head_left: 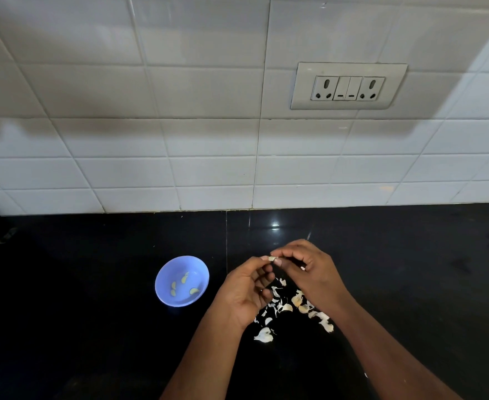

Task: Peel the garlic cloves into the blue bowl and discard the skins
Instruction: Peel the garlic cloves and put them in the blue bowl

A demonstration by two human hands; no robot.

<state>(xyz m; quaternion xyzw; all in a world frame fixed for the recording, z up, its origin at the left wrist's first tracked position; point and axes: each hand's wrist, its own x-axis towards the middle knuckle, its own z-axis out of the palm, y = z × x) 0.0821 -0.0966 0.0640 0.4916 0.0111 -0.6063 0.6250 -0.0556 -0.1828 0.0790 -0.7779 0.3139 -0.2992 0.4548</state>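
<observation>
Counter (93, 327) black, glossy (wall (179, 140) white-tiled).

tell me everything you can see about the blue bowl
The small round blue bowl, plastic by its look, stands upright on the glossy black countertop, to the left of both hands and apart from them. It is pale blue inside, with a plain, smooth rim. Four small yellowish peeled garlic cloves lie loose on its bottom; otherwise it holds nothing. No skins are in it, and nothing but the counter touches its outside.
</observation>
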